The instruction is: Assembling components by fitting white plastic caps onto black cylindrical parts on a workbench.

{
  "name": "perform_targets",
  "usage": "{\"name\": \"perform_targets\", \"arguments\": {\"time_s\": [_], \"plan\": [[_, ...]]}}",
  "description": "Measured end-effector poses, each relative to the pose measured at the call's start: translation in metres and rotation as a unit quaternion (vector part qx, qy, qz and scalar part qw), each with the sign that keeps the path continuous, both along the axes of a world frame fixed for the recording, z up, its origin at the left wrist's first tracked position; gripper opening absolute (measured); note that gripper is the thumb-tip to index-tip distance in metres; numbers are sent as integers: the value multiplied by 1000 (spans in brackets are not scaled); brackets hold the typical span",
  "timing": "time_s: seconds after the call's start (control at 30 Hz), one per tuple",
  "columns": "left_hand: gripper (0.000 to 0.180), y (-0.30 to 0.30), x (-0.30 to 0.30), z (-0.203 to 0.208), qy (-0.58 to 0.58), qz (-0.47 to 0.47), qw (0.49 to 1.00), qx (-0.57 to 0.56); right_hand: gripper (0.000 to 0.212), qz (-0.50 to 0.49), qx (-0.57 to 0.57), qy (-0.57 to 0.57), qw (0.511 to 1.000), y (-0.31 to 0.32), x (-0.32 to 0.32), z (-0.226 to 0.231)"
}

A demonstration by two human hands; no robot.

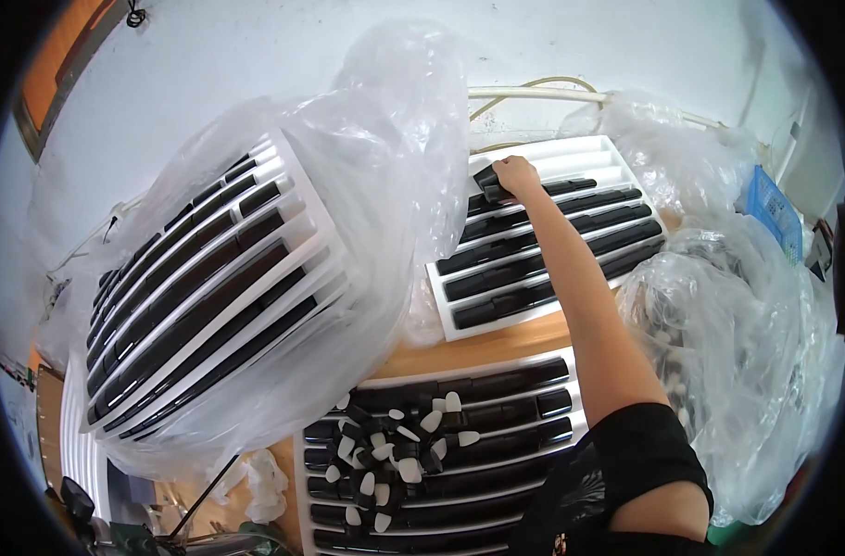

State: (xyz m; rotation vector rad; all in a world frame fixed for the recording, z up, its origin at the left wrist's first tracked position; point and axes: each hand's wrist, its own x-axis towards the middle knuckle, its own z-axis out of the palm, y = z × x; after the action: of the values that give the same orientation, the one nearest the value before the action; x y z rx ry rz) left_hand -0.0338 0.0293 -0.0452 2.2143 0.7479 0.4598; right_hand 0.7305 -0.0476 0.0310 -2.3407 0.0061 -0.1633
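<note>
My right hand [517,178] reaches to the far tray and is closed on a short black cylindrical piece [488,183], above its upper left rows. This white ribbed tray [571,157] holds rows of glossy black cylindrical parts [506,275]. Closer to me, another white tray [578,394] carries similar black rows. Heaped on its left part are several small black pieces with white oval tips [409,469]. My left hand is out of view.
At left a tilted stack of white trays with black rows [200,278] is partly covered by clear plastic [376,167]. More plastic bags [719,343] bulge at right, near a blue basket [776,215]. Crumpled white plastic [265,486] lies on the wooden table [478,350].
</note>
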Motion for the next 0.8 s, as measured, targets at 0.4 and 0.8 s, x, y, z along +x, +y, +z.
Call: {"name": "perform_targets", "arguments": {"time_s": [0.4,0.8], "plan": [[13,-13,16,41,5,49,994,100,64,-86,133,-46,986,-47,-4,13],[11,-23,30,68,28,68,992,101,65,-61,-82,-172,980,-29,-14,1]]}}
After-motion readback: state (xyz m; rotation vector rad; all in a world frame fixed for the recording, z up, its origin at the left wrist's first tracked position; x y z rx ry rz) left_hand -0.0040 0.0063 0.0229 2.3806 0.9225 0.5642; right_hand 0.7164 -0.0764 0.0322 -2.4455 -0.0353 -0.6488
